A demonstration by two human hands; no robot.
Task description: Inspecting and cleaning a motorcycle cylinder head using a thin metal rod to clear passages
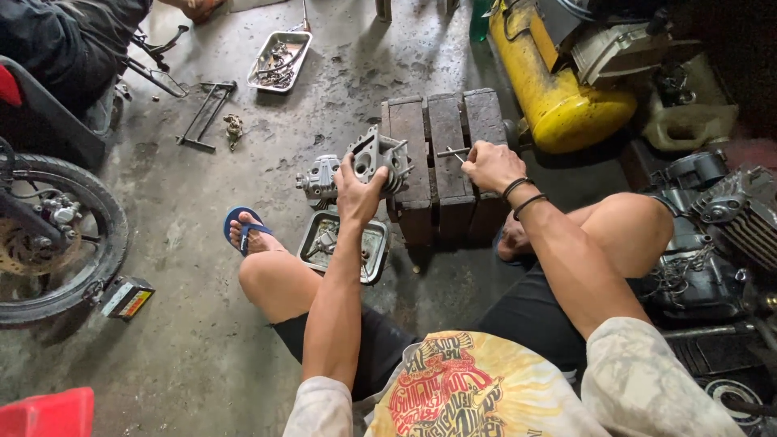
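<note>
Here we hold a grey metal engine part [377,159], finned and with a round port, up in our left hand [356,194], its grip closed around the lower edge, just beside the wooden block [447,146]. Our right hand [490,166] is closed on a thin T-shaped tool [453,152] over that block. Below lies a metal tray [374,247] of small parts, a second engine piece [320,180] beside it on the floor [194,340].

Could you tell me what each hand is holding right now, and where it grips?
The left hand grips a grey metal engine part by its lower edge. The right hand holds a thin T-shaped metal tool at one end.
</note>
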